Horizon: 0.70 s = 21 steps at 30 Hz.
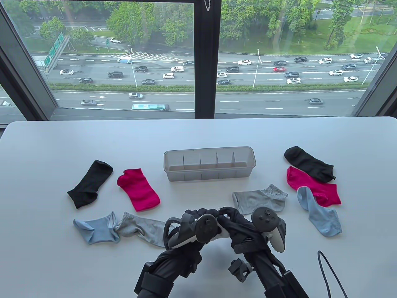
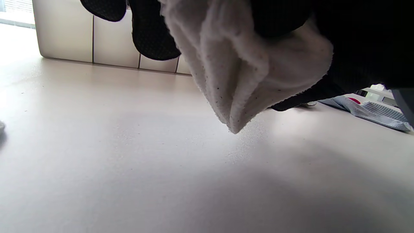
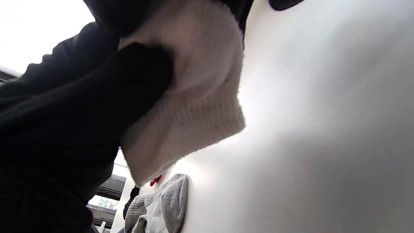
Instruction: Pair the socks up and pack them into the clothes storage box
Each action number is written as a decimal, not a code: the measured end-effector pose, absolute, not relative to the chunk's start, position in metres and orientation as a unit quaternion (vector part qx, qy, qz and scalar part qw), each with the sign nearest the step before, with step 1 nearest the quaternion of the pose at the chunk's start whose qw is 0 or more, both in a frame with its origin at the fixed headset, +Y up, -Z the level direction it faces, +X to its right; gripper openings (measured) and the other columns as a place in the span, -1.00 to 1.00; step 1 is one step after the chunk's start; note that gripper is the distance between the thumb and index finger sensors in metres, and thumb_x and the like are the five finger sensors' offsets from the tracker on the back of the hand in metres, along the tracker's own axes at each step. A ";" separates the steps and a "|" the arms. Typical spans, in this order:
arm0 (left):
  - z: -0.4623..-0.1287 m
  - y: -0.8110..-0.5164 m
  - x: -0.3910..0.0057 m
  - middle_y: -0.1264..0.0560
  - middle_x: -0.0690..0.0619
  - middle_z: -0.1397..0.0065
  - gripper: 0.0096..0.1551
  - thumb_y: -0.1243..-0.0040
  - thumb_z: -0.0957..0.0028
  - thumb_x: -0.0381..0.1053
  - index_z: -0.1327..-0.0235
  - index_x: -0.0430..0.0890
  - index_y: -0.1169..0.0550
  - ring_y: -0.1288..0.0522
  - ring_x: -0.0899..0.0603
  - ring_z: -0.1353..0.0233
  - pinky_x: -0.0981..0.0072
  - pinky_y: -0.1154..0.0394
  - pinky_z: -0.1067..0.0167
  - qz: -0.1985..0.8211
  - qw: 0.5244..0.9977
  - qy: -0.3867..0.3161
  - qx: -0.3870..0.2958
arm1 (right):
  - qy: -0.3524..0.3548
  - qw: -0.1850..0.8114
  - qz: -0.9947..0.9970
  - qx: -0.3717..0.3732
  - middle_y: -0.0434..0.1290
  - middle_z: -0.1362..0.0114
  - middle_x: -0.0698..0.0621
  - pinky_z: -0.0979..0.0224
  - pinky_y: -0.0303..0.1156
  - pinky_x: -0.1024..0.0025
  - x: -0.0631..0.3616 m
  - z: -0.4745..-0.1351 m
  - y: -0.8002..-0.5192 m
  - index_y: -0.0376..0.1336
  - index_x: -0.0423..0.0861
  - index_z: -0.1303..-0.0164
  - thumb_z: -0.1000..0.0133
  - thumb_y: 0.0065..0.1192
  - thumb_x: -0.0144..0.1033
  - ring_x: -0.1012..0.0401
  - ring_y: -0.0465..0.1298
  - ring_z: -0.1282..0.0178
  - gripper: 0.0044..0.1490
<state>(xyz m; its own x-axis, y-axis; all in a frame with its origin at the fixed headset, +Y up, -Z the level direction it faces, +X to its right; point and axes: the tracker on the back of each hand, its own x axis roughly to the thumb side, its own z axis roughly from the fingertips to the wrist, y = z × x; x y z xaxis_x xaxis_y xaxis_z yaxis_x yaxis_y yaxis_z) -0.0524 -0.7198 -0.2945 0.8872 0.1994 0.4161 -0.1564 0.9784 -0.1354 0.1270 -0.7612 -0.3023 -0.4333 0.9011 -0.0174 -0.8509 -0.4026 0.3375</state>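
Both hands meet near the front middle of the table and grip white sock fabric [image 1: 218,234] between them. The left hand [image 1: 200,215] and right hand [image 1: 229,214] have their fingers curled round it. In the left wrist view the white sock [image 2: 239,71] hangs folded just above the tabletop. The right wrist view shows its ribbed cuff [image 3: 194,106] under a gloved thumb. I cannot tell whether it is one sock or two. The clear divided storage box [image 1: 209,163] stands behind the hands with nothing in it.
On the left lie a black sock [image 1: 90,184], a pink sock [image 1: 139,189], a blue sock [image 1: 96,231] and a grey sock [image 1: 139,231]. On the right lie grey [image 1: 259,200], black [image 1: 308,163], pink [image 1: 313,186] and blue [image 1: 321,215] socks. A black cable [image 1: 328,273] loops at front right.
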 end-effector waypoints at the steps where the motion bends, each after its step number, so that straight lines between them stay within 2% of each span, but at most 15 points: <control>1: -0.295 -0.721 -0.053 -0.46 -0.16 -0.41 -0.36 -0.04 -0.20 0.08 -0.49 -0.16 -0.30 -0.54 -0.30 -0.34 -0.40 -0.26 -0.48 0.089 0.971 -0.219 -0.045 | 0.154 0.525 0.832 0.094 0.30 -0.55 -0.11 -0.62 -0.06 -0.37 0.126 -0.302 -0.760 -0.05 -0.03 -0.65 -0.30 0.07 -0.08 -0.10 0.23 -0.62 -0.25; 2: -0.295 -0.722 -0.053 -0.46 -0.17 -0.41 -0.36 -0.01 -0.20 0.06 -0.50 -0.18 -0.29 -0.55 -0.30 -0.34 -0.41 -0.26 -0.48 0.088 0.969 -0.223 -0.054 | 0.159 0.521 0.832 0.105 0.10 -0.73 -0.15 -0.61 -0.08 -0.39 0.126 -0.303 -0.759 -0.12 0.02 -0.69 -0.29 0.11 -0.10 -0.18 0.13 -0.68 -0.18; 3: -0.295 -0.723 -0.053 -0.45 -0.19 -0.42 -0.35 0.03 -0.20 0.05 -0.50 -0.21 -0.27 -0.54 -0.31 -0.34 -0.41 -0.26 -0.48 0.087 0.969 -0.224 -0.056 | 0.158 0.516 0.835 0.110 0.13 -0.72 -0.11 -0.61 -0.07 -0.38 0.126 -0.303 -0.759 -0.07 0.06 -0.66 -0.29 0.13 -0.12 -0.18 0.13 -0.69 -0.24; 5: -0.294 -0.723 -0.051 -0.46 -0.17 -0.35 -0.33 0.08 -0.18 0.07 -0.47 -0.23 -0.24 -0.55 -0.27 -0.25 -0.39 -0.28 -0.46 0.073 0.969 -0.227 -0.066 | 0.144 0.511 0.842 0.098 0.34 -0.55 -0.09 -0.62 -0.03 -0.35 0.127 -0.303 -0.759 0.03 0.04 -0.60 -0.29 0.14 -0.12 -0.06 0.28 -0.62 -0.32; 8: -0.295 -0.723 -0.050 -0.49 -0.14 -0.26 -0.30 0.05 -0.14 0.14 -0.43 -0.23 -0.26 -0.56 -0.23 -0.13 -0.34 -0.34 -0.40 0.074 0.969 -0.224 -0.068 | 0.145 0.505 0.846 0.093 0.42 -0.40 -0.05 -0.63 -0.04 -0.35 0.128 -0.303 -0.760 0.06 -0.08 -0.54 -0.30 0.07 -0.07 0.01 0.37 -0.51 -0.35; 11: -0.296 -0.722 -0.052 -0.34 -0.19 -0.45 -0.13 -0.03 -0.12 0.24 -0.53 -0.19 -0.08 -0.47 -0.30 -0.34 -0.41 -0.24 -0.46 0.064 0.972 -0.210 -0.087 | 0.150 0.517 0.839 0.081 0.45 -0.32 -0.03 -0.64 -0.02 -0.32 0.129 -0.303 -0.762 0.08 -0.14 -0.51 -0.33 0.02 -0.07 0.04 0.41 -0.45 -0.37; 13: -0.295 -0.720 -0.055 -0.30 -0.21 -0.52 -0.17 -0.07 -0.15 0.21 -0.55 -0.10 -0.08 -0.44 -0.32 -0.41 -0.42 -0.23 -0.47 0.075 0.973 -0.206 -0.071 | 0.151 0.521 0.837 0.078 0.46 -0.33 -0.02 -0.63 -0.01 -0.32 0.130 -0.303 -0.764 0.07 -0.14 -0.53 -0.36 -0.02 -0.07 0.04 0.42 -0.44 -0.38; 16: -0.294 -0.719 -0.056 -0.40 -0.21 -0.47 -0.32 -0.06 -0.21 0.09 -0.52 -0.15 -0.24 -0.52 -0.31 -0.34 -0.39 -0.29 -0.45 0.091 0.971 -0.212 -0.059 | 0.167 0.541 0.820 0.080 0.38 -0.45 -0.08 -0.62 -0.06 -0.35 0.127 -0.303 -0.764 0.01 -0.11 -0.59 -0.36 -0.01 -0.09 -0.05 0.32 -0.55 -0.35; 18: -0.293 -0.720 -0.055 -0.42 -0.21 -0.44 -0.33 0.02 -0.23 0.06 -0.52 -0.22 -0.22 -0.53 -0.30 -0.31 -0.38 -0.30 -0.45 0.076 0.972 -0.214 -0.054 | 0.172 0.537 0.819 0.100 0.09 -0.75 -0.12 -0.61 -0.10 -0.39 0.125 -0.303 -0.763 -0.16 0.04 -0.70 -0.32 0.08 -0.11 -0.17 0.16 -0.68 -0.20; 21: -0.292 -0.723 -0.054 -0.46 -0.18 -0.31 -0.30 0.13 -0.21 0.09 -0.50 -0.27 -0.19 -0.55 -0.22 -0.14 -0.32 -0.35 -0.38 0.071 0.969 -0.226 -0.071 | 0.153 0.517 0.837 0.098 0.34 -0.55 -0.09 -0.62 -0.03 -0.35 0.126 -0.304 -0.758 0.01 0.06 -0.62 -0.30 0.12 -0.12 -0.04 0.32 -0.59 -0.32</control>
<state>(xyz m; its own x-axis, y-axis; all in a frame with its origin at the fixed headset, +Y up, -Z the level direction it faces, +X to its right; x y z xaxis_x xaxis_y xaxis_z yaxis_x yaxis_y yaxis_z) -0.0539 -0.7229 -0.2920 0.8878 0.1689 0.4281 -0.1048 0.9799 -0.1695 0.1263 -0.7578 -0.3037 -0.4463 0.8949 0.0054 -0.8353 -0.4188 0.3563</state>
